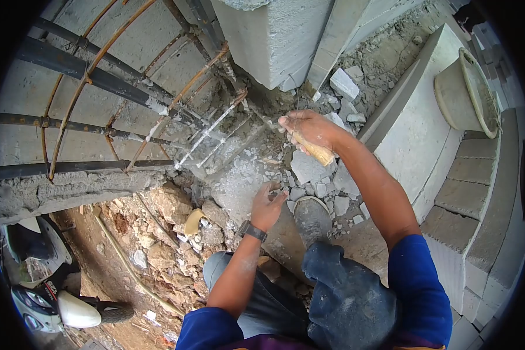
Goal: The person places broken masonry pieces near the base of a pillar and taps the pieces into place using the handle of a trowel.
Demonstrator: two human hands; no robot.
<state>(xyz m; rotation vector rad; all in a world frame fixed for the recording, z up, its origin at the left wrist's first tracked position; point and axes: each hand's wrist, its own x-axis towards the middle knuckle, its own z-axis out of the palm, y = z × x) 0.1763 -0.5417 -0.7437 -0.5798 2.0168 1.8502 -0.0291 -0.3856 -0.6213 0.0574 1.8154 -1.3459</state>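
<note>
handle point(319, 153) gripped in my right fingers point(285, 121), above rubble point(309, 169); my left fingers point(265, 191), parted and loose, hang near the edge of the concrete point(232, 182).

Red digits point(51, 286), apparently "125", stand on the dark front panel of a parked motorbike point(79, 310); smaller pale lettering beside them is too small to read.
</note>
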